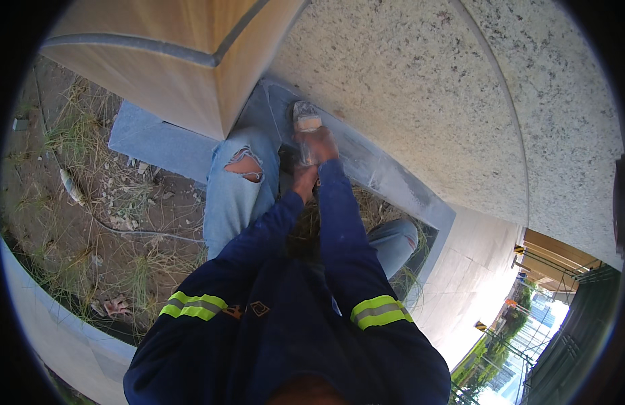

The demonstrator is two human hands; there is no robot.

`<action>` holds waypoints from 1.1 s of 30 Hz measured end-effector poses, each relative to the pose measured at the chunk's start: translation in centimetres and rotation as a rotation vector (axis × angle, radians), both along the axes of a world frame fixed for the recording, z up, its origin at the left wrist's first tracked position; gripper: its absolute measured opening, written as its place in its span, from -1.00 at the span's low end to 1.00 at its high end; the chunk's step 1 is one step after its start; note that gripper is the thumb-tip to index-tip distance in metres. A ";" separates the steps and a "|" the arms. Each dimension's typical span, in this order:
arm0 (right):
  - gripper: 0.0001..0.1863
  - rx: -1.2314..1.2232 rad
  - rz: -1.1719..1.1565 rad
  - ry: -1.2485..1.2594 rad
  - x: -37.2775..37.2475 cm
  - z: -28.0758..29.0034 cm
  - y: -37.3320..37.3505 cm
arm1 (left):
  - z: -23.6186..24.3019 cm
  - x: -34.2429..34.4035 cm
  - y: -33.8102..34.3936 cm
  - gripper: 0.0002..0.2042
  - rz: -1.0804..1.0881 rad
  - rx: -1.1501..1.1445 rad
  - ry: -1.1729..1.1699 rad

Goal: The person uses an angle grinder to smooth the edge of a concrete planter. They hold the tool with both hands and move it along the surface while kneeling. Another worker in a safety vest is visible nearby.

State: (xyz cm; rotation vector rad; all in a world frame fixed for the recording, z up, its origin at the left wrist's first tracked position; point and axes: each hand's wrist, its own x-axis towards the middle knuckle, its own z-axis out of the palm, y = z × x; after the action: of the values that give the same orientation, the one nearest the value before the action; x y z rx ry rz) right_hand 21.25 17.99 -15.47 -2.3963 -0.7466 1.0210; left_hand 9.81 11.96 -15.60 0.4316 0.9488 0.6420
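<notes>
A dust-covered hand tool that looks like a grinder sits at the grey stone ledge, near the inner corner where two walls meet. My right hand is wrapped round its front part, just behind the dusty head. Nearer to me, my left hand is closed round the tool's rear part, mostly hidden by my right wrist and sleeve. Pale dust coats the ledge around the tool. The underside of the tool is out of sight.
A tan stone corner juts in on the left; a speckled stone wall rises on the right. A cable crosses soil with dry grass and rubble. My bent knee is beside the ledge. Scaffolding shows at lower right.
</notes>
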 end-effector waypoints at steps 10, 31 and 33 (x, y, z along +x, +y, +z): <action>-0.32 0.032 0.039 0.023 -3.0 1.1 2.8 | -3.1 -1.7 2.0 -0.82 -0.018 -0.112 0.047; -0.56 0.170 -0.419 0.073 3.0 1.0 -8.7 | -3.2 1.6 -2.5 -0.66 -0.600 0.058 -0.004; -0.51 0.232 -0.514 0.041 5.3 -0.1 -13.0 | -1.7 3.3 -4.3 -0.64 -0.722 0.025 0.003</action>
State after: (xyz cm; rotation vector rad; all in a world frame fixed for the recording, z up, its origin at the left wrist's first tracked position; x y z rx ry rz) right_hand 26.53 4.96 -15.60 -2.1863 -0.1949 0.7217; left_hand 13.12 7.70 -17.31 0.7471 0.7169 -0.0040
